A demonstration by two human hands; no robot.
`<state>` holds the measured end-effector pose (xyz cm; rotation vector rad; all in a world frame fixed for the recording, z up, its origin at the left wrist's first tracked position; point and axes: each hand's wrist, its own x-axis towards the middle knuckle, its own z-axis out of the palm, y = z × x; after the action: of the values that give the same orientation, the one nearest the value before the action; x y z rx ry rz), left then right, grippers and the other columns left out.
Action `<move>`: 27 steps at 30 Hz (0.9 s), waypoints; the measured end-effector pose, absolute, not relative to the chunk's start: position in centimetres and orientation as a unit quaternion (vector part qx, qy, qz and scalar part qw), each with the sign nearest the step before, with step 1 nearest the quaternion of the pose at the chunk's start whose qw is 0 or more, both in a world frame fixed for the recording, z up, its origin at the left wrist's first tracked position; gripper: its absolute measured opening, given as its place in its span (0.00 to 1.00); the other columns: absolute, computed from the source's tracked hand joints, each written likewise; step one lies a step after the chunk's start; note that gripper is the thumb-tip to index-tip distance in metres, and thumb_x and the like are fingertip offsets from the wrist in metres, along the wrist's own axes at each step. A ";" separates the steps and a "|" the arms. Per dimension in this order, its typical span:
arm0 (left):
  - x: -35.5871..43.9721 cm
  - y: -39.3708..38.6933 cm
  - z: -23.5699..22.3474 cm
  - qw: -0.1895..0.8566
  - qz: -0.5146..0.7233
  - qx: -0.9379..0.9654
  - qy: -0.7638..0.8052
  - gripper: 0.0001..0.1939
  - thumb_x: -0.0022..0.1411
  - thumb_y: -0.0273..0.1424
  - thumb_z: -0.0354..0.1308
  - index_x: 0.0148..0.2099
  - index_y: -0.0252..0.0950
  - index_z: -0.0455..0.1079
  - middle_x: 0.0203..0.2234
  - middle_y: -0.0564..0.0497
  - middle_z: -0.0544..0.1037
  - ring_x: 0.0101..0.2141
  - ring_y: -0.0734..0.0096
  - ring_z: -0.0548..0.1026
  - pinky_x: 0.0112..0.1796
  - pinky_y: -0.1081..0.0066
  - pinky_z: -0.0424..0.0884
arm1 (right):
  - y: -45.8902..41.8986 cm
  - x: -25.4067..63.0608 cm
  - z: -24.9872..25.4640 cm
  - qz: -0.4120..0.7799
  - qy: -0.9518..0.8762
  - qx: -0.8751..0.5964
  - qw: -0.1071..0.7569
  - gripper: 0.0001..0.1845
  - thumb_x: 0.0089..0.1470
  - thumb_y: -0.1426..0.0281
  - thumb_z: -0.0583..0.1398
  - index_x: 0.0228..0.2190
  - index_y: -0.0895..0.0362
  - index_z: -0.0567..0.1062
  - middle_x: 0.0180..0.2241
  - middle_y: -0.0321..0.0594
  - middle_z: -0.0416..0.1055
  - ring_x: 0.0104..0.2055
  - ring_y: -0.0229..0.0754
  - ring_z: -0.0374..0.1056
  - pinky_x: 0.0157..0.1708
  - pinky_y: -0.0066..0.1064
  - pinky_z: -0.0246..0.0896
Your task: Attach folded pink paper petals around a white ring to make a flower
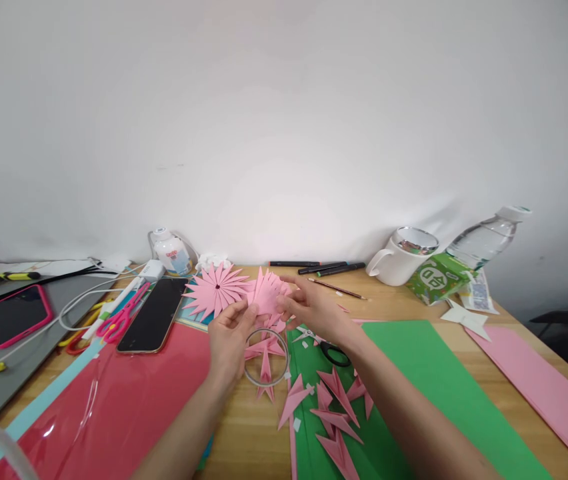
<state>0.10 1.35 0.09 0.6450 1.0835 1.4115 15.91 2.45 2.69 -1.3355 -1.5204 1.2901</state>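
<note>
Over the middle of the desk (249, 433) — both hands on a pink paper fan, left hand (231, 330) and right hand (314, 310) pinching it from either side.

Nearest: red sheet (149, 393) at left, green sheet (439, 380) at right, loose folded pink pieces (337, 419) strewn on the green, scissors (320, 341) with black handles just beyond them, partly behind the right forearm. Tape ring (267, 385) below the hands, more pink folds seen through it. Next, the pink paper fan (267, 292) itself, fingers closed on its left and right edges — pink pinwheel (224, 300) just beside it, left. Dark phone (154, 317) farther left. Far side: markers (341, 269), white mug (394, 267), tilted bottle (484, 240), then wall (284, 133).
</note>
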 end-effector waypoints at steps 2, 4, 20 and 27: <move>0.0 1.4 0.2 0.635 0.590 0.248 0.433 0.19 0.34 0.29 0.73 0.29 0.32 0.69 0.21 0.56 0.76 0.23 0.67 0.79 0.25 0.74 0.75 | 2.5 15.9 2.8 0.453 -0.613 -0.540 0.358 0.24 0.53 0.66 0.56 0.51 0.62 0.65 0.24 0.34 0.68 0.23 0.37 0.67 0.23 0.27 0.63; -0.2 1.6 0.4 0.679 0.564 0.229 0.410 0.20 0.32 0.26 0.74 0.27 0.31 0.68 0.20 0.56 0.76 0.23 0.69 0.78 0.27 0.74 0.76 | 2.5 16.0 2.9 0.399 -0.635 -0.555 0.359 0.18 0.53 0.66 0.56 0.44 0.63 0.69 0.19 0.31 0.64 0.20 0.35 0.62 0.21 0.25 0.57; -0.1 1.1 1.2 0.739 0.514 0.176 0.399 0.11 0.40 0.14 0.68 0.23 0.29 0.69 0.18 0.54 0.76 0.25 0.70 0.79 0.35 0.68 0.79 | 0.9 16.5 5.9 0.340 -0.631 -0.546 0.435 0.17 0.53 0.62 0.56 0.39 0.62 0.73 0.16 0.30 0.62 0.20 0.35 0.60 0.21 0.26 0.55; -0.1 1.0 1.4 0.726 0.517 0.168 0.422 0.12 0.42 0.15 0.67 0.25 0.31 0.67 0.19 0.54 0.77 0.27 0.65 0.81 0.34 0.70 0.78 | 1.3 16.7 4.6 0.311 -0.625 -0.588 0.410 0.18 0.47 0.65 0.61 0.42 0.58 0.74 0.30 0.40 0.69 0.27 0.38 0.67 0.25 0.28 0.63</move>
<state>-0.08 1.04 1.39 0.3699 0.9298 1.1394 16.67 1.29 4.61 -1.4795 -1.5733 0.7828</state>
